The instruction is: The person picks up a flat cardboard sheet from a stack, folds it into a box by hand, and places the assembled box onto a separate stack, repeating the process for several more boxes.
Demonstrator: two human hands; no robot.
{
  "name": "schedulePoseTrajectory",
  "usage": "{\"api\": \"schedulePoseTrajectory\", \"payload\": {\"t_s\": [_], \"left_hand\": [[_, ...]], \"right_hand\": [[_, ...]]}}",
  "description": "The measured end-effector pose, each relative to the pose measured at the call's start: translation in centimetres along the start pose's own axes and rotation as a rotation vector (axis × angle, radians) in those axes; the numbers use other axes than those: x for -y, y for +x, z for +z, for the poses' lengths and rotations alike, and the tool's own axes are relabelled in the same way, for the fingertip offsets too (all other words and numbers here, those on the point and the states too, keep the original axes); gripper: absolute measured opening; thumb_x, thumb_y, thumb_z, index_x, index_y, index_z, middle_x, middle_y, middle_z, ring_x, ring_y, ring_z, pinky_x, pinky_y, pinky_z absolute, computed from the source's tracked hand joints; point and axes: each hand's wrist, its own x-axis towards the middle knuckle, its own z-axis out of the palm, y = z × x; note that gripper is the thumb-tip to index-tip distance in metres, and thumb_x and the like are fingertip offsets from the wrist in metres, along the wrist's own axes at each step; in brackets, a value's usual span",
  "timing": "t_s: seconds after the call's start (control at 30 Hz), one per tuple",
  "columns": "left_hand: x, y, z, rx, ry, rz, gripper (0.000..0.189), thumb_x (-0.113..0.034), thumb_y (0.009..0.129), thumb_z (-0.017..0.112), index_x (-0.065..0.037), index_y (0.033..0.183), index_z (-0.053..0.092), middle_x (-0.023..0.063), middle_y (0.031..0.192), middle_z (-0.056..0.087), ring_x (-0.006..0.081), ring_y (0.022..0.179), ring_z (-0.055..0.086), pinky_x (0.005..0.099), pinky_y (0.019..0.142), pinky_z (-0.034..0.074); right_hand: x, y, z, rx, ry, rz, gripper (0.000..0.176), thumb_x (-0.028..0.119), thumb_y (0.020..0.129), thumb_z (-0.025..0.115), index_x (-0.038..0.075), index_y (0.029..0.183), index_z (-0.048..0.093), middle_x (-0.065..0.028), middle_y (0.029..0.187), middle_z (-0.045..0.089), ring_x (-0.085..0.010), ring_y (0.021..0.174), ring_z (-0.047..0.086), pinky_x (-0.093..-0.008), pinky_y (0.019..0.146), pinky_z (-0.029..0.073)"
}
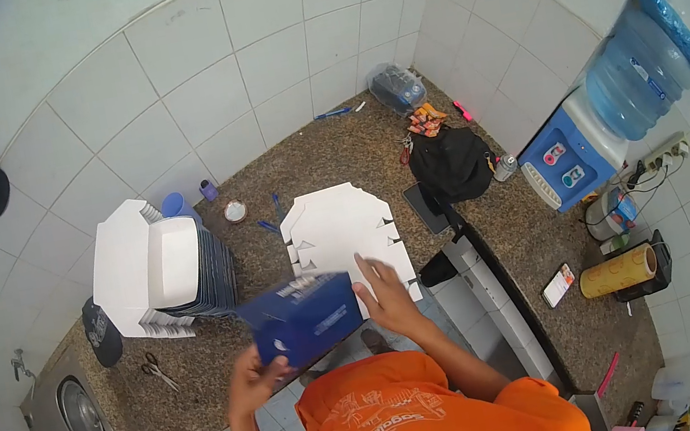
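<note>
A dark blue printed carton (307,316) is held at the counter's front edge, in front of my body. My left hand (254,379) grips its lower left corner, fingers wrapped on the edge. My right hand (387,296) is at the carton's right side, fingers stretched out and apart, over white flat cardboard. That unfolded white cardboard blank (343,230) lies on the granite counter behind the carton. On the left stands a nested stack of formed boxes (177,259), white inside and blue outside.
Scissors (158,372) and a dark cap (102,332) lie left, near a sink (81,419). Right are a black bag (451,164), a dark phone (427,207), a water dispenser (569,148), a lit phone (558,285) and a film roll (618,271).
</note>
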Motion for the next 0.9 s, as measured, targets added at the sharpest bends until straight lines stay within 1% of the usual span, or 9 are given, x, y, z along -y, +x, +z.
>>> {"api": "schedulePoseTrajectory", "payload": {"t_s": [0.07,0.13,0.27,0.33,0.43,0.57,0.63,0.73,0.9], "left_hand": [[1.3,0.3,1.4,0.118,0.083,0.02,0.032,-0.013,0.098,0.071,-0.001,0.127,0.062,0.008,0.111,0.073,0.0145,0.098,0.071,0.0308,0.077,0.059],[1.4,0.0,3.5,0.24,0.166,0.027,0.032,-0.015,0.099,0.07,-0.002,0.127,0.063,0.0079,0.11,0.073,0.0146,0.098,0.071,0.0312,0.074,0.06],[1.8,0.0,5.0,0.349,-0.142,-0.356,0.029,-0.02,0.103,0.063,0.0,0.124,0.063,0.0086,0.105,0.073,0.0171,0.094,0.072,0.0326,0.075,0.06],[5.1,-0.3,5.7,0.325,-0.312,-0.428,0.027,-0.018,0.103,0.063,0.002,0.122,0.064,0.0084,0.101,0.072,0.0172,0.087,0.071,0.0319,0.076,0.059],[4.2,-0.6,7.9,0.22,-0.499,-0.485,0.024,-0.015,0.102,0.061,0.002,0.118,0.065,0.0084,0.098,0.071,0.0164,0.082,0.069,0.0307,0.075,0.057],[4.4,0.3,7.1,0.121,-0.579,-0.394,0.033,-0.015,0.103,0.058,0.009,0.125,0.06,0.0123,0.11,0.071,0.0192,0.092,0.072,0.035,0.086,0.059],[3.5,0.4,6.2,0.097,-0.537,-0.282,0.035,-0.021,0.104,0.061,0.008,0.125,0.062,0.0089,0.109,0.072,0.0145,0.091,0.071,0.0314,0.086,0.057],[2.9,0.2,5.6,0.044,-0.173,-0.001,0.034,-0.026,0.105,0.061,0.003,0.123,0.066,0.0038,0.097,0.073,0.007,0.078,0.064,0.0234,0.074,0.051],[-1.4,-0.3,6.9,0.043,-0.208,-0.026,0.025,-0.018,0.103,0.065,0.002,0.116,0.069,0.0028,0.098,0.073,0.0068,0.083,0.064,0.0249,0.08,0.053]], "right_hand": [[1.7,1.2,-0.6,-0.114,-0.331,-0.18,0.044,0.03,0.109,0.051,-0.003,0.137,0.058,-0.021,0.123,0.065,-0.0311,0.118,0.061,-0.0377,0.103,0.046],[3.4,1.3,0.2,0.42,0.484,-0.026,0.041,0.028,0.107,0.055,0.001,0.137,0.062,-0.0148,0.124,0.068,-0.0252,0.119,0.062,-0.0366,0.103,0.046],[5.2,1.2,0.0,0.546,0.83,-0.034,0.032,0.017,0.094,0.074,0.006,0.123,0.074,-0.0074,0.105,0.071,-0.0178,0.1,0.063,-0.0315,0.091,0.049],[5.0,1.6,-0.7,0.604,0.773,-0.064,0.032,0.016,0.086,0.082,0.008,0.117,0.077,-0.0058,0.102,0.068,-0.0159,0.096,0.062,-0.0302,0.085,0.049],[4.6,2.9,-2.9,1.031,0.444,-0.133,0.033,0.017,0.079,0.085,0.012,0.11,0.077,-0.006,0.101,0.063,-0.0214,0.093,0.062,-0.0334,0.082,0.05],[5.5,2.5,-2.9,0.839,0.34,-0.162,0.029,0.015,0.081,0.083,0.01,0.108,0.075,-0.0069,0.1,0.064,-0.0237,0.096,0.063,-0.0348,0.083,0.05],[6.2,1.8,-2.0,0.398,0.225,0.025,0.025,0.015,0.085,0.077,0.008,0.108,0.071,-0.0094,0.104,0.063,-0.0276,0.1,0.064,-0.0362,0.089,0.05],[6.4,2.1,-1.7,0.552,0.408,-0.107,0.016,0.011,0.09,0.073,0.006,0.105,0.073,-0.0097,0.108,0.064,-0.0261,0.107,0.063,-0.0369,0.095,0.049],[7.9,1.1,0.8,0.341,0.483,-0.201,0.012,0.01,0.096,0.065,0.004,0.102,0.074,-0.0138,0.121,0.063,-0.029,0.114,0.062,-0.0378,0.1,0.047]]}}
